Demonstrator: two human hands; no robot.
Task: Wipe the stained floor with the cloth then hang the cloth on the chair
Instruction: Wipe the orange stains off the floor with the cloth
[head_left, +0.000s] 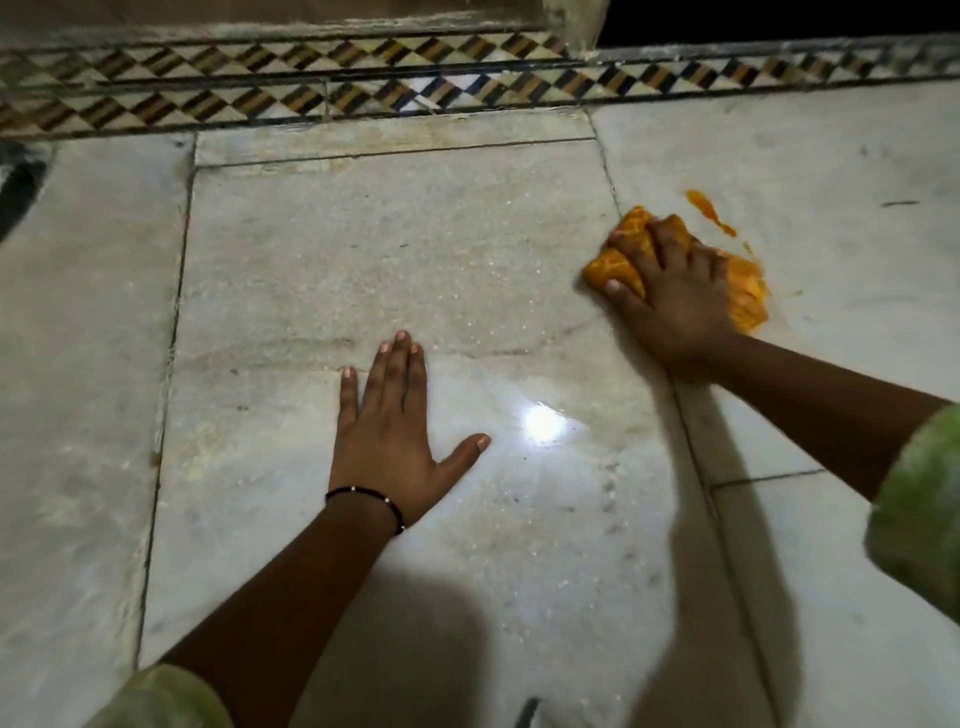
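The cloth (748, 291) is orange and bunched up. It lies on the floor (395, 249), off to the right side. The right hand (670, 296) sits on top of it. Its fingers (631, 244) are curled over the cloth and squeeze it, so the grip is tight on the cloth and presses it down on the floor. Bits of cloth stick out on the left between the fingers and on the right behind the hand.

Just past the cloth there is an orange stain (709, 210). It is a thin smear that runs away from the cloth at a slant. A few small orange dots lie near its lower end, close to the cloth.

The left hand (389, 436) lies flat on the floor, well apart from the cloth. Its fingers are straight and close together, and the thumb (465, 452) points out to the right. It holds nothing, so its grip is open wide. A thin black band (366, 499) with small beads goes round that wrist. Both arms have green sleeves (919, 509) at the edge of the view.

The floor is made of big pale stone slabs with dark lines between them. A bright spot of light (543, 423) shines on the floor between the two arms. Dark shadows fall below the arms. At the far side runs a strip of tiles (311, 88) with a pattern of black, brown and white shapes.
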